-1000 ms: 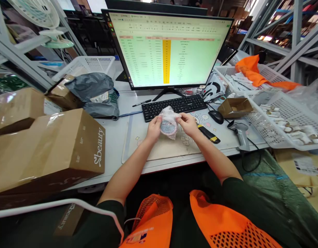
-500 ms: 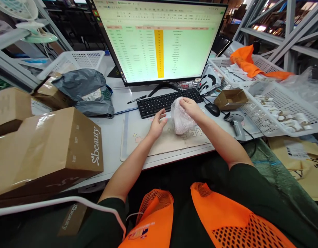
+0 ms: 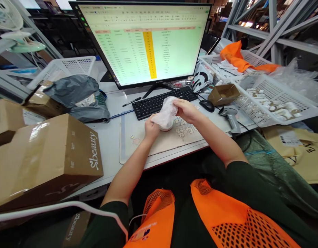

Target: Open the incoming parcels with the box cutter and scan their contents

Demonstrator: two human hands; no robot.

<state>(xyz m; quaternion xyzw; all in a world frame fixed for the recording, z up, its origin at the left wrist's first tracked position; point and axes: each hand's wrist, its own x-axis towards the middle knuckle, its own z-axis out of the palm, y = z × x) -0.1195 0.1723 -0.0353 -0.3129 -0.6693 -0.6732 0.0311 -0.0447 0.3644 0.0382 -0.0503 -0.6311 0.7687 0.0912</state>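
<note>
A crumpled piece of bubble wrap [image 3: 166, 113] is stretched between my hands above the desk mat. My left hand [image 3: 151, 128] grips its lower left side. At its upper right, my right hand [image 3: 184, 109] pinches the wrap between thumb and fingers. Something rounded with a pale reddish lower edge shows under the wrap, but its kind is hidden. Just behind is the black keyboard [image 3: 146, 106]. The desk mat [image 3: 138, 148] lies below my forearms.
A monitor [image 3: 161, 51] stands behind the keyboard. Cardboard boxes [image 3: 81, 148] and a grey plastic parcel [image 3: 80, 96] crowd the left. On the right are a mouse [image 3: 207, 105], a small open carton [image 3: 223, 94], a barcode scanner [image 3: 230, 119] and a white basket [image 3: 304, 109] of small rolls.
My left hand, open and apart before, has closed on the bubble wrap. The wrap is now stretched sideways between both hands. The camera view has shifted slightly.
</note>
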